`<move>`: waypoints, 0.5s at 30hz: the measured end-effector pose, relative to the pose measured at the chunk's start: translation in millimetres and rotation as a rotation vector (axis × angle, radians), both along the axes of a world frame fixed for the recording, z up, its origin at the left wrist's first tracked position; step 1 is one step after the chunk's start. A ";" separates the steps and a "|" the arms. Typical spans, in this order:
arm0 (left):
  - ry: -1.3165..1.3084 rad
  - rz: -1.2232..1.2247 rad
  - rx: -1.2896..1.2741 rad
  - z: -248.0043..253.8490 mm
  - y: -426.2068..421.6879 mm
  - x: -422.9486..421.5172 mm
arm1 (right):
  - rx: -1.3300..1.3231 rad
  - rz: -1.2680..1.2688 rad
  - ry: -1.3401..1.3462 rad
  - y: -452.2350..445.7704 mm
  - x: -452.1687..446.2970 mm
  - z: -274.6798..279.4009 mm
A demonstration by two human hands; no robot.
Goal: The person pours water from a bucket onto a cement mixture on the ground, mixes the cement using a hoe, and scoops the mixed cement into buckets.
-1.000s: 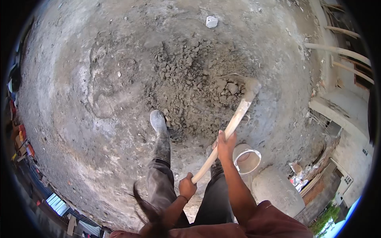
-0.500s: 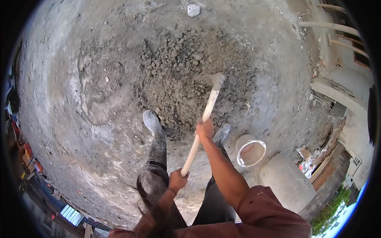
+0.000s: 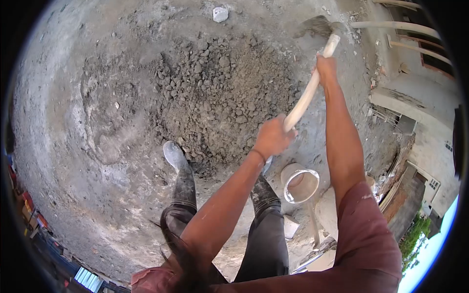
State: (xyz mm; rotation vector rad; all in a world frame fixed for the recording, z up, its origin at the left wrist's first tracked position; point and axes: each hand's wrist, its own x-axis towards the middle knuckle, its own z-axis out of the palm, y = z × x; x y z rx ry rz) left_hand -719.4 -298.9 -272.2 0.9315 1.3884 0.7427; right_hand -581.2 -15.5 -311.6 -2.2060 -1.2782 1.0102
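**Hoe (image 3: 307, 102) held out past the rubble heap (image 3: 215, 93)**

Nearest to us come the reddish sleeves (image 3: 369, 219) and dark trousers (image 3: 264, 244), with both arms stretched forward. A bucket (image 3: 288, 172) with a whitened rim sits just beside the right leg, its mouth showing. Ahead of it, we see the left hand (image 3: 274, 136) closed around the near end of the hoe's pale wooden handle. The dusty left boot (image 3: 176, 155) is planted at the near edge of the heap. Farther up the handle, the right hand (image 3: 326, 67) is wrapped tight, well apart from the left. Beyond both hands is the blade (image 3: 317, 26) — blurred, off the heap's far right side; we cannot tell whether it touches the ground. The heap of grey lumps spreads ahead of the boots. Farther still, we find a white chunk (image 3: 220, 14) on the ground and — off to the right — a wooden pole (image 3: 395, 27).
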 end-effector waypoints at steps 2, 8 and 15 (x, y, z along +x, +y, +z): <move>0.018 0.013 -0.188 -9.8 12.6 1.6 | -0.186 0.095 -0.081 -5.3 -2.1 -57.5; 0.014 0.096 -0.498 15.2 -138.5 -42.7 | -0.510 0.078 -0.089 -177.6 -88.9 -112.8; 0.194 -0.020 -0.442 96.1 -119.2 -20.2 | -0.703 0.031 0.180 -185.3 -40.0 -71.1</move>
